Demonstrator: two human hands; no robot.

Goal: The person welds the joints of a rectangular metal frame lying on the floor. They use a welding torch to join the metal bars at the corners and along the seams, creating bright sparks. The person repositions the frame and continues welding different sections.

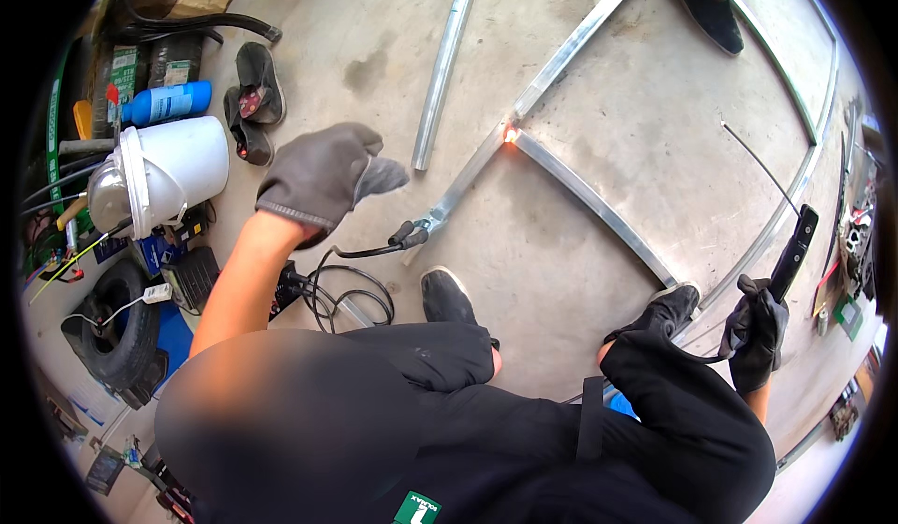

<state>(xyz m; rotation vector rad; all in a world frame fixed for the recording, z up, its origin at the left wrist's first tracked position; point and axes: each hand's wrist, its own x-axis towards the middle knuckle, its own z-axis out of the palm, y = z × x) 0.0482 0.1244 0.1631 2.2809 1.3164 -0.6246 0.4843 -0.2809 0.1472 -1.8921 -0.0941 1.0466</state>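
My gloved left hand (pixel 323 176) hangs above the floor with thumb and fingers apart, holding nothing. In my gloved right hand (pixel 756 329) is a black welding electrode holder (pixel 795 251), its thin electrode rod (pixel 760 167) pointing up and left, away from the metal. Square metal tubes lie on the floor; a long diagonal tube (pixel 571 56) meets a shorter tube (pixel 599 211) at a joint (pixel 511 135) that glows orange. A ground clamp (pixel 412 234) with a black cable grips the near end of the diagonal tube, below my left hand.
Another tube (pixel 449 65) lies apart at the top. My shoes (pixel 447 297) are near the tubes; another person's shoe (pixel 706 14) stands at top right. To the left are a white bucket (pixel 187 170), a blue bottle (pixel 173 103), loose shoes (pixel 260 84) and a tire (pixel 112 327).
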